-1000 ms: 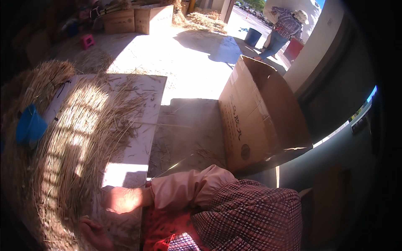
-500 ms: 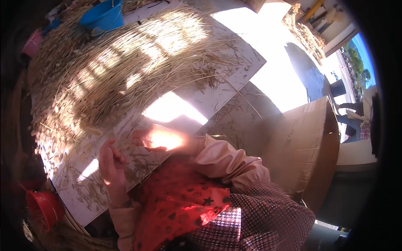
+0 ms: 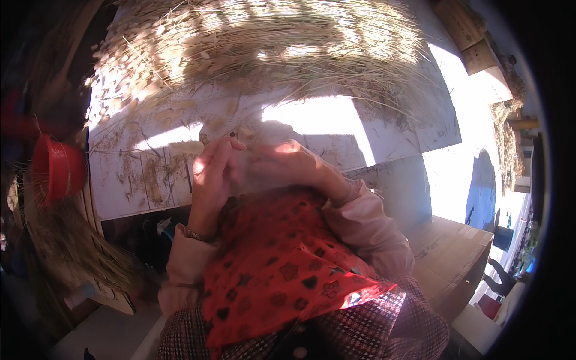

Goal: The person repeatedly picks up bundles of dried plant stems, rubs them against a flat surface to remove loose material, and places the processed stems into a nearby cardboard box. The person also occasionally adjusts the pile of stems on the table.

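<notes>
My left hand [image 3: 215, 171] is closed, thumb and fingers pinched together, at the near part of a white board [image 3: 123, 201]. A thin dried grass stem [image 3: 251, 152] seems to run from its fingertips toward my right hand. Just left of those fingers shows a pale fuzzy grass head [image 3: 187, 147]. My right hand [image 3: 288, 163] is close beside it on the right; motion smears its fingers, so their grip is unclear. Beyond both hands, a thick layer of dried grass stalks [image 3: 336, 51] covers the far part of the board, fuzzy heads toward the left.
A red bucket [image 3: 59, 170] stands left of the board, with more dried stalks [image 3: 99, 255] below it. On the right is a cardboard box [image 3: 450, 255]. A red patterned apron [image 3: 282, 258] covers my lap. Far right, another person's dark legs [image 3: 501, 281] show.
The view has turned, so the board now lies almost straight across. My hands have come closer together, and the blue bucket has left the picture.
</notes>
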{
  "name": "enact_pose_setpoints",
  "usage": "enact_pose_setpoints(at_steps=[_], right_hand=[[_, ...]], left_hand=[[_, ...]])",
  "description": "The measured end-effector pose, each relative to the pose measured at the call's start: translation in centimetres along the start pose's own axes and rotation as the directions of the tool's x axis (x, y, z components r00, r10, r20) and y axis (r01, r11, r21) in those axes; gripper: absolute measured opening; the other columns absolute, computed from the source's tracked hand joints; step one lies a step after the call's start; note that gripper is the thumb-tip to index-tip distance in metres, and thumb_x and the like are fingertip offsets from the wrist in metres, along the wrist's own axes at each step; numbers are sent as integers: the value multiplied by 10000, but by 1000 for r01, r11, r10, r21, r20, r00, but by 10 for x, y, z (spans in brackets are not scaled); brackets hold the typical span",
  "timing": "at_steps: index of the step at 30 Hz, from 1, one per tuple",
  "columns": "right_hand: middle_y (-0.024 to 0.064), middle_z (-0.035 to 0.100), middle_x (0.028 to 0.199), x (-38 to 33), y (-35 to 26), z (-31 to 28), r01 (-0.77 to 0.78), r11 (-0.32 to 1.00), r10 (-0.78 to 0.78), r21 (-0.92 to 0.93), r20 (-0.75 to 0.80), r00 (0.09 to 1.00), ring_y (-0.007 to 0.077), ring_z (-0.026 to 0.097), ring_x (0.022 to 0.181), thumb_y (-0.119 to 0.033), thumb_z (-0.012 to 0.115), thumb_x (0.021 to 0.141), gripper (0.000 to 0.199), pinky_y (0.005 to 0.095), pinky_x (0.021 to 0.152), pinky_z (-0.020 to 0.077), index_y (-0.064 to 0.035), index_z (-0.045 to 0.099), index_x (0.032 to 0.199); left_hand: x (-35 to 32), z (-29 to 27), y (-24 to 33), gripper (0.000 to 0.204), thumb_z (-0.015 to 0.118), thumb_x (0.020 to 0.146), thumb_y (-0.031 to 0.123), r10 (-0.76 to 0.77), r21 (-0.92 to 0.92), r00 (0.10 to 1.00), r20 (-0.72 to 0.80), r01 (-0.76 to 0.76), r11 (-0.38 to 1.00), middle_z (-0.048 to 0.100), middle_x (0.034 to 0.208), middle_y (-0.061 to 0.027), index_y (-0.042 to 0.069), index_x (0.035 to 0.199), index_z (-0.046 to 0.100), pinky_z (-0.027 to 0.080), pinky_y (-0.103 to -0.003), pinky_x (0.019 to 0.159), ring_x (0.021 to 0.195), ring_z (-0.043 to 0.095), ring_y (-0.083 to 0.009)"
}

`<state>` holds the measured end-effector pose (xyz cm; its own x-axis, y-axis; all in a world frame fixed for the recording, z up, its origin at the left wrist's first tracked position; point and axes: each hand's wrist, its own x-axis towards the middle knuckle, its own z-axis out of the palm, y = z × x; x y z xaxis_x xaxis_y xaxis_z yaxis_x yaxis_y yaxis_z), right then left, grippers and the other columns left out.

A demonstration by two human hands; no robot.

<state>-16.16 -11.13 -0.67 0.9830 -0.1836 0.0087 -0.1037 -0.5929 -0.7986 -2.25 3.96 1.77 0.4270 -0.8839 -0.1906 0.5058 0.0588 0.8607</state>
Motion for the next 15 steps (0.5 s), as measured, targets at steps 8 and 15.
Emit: enact_pose_setpoints(at_steps=[8, 15], right_hand=[[86, 645, 826, 5, -18, 23, 68, 918, 119, 392, -434, 893, 173, 620, 737, -152, 664, 873, 186, 293, 672, 502, -13, 653, 996], [98, 669, 893, -45, -16, -37, -12, 955, 44, 297, -101, 994, 212, 630, 787, -132, 608, 909, 180, 300, 750, 497, 1, 657, 1019]], left_hand=[[-10, -2, 1, 361, 453, 1016, 320, 11, -221, 999, -40, -19, 975, 500, 745, 20, 0, 1069, 612, 427, -229, 590, 639, 484, -86], [0, -14, 6, 371, 461, 1009, 324, 54, -316, 972, -227, -126, 940, 511, 840, -21, -9, 1119, 581, 451, -326, 786, 819, 508, -161]])
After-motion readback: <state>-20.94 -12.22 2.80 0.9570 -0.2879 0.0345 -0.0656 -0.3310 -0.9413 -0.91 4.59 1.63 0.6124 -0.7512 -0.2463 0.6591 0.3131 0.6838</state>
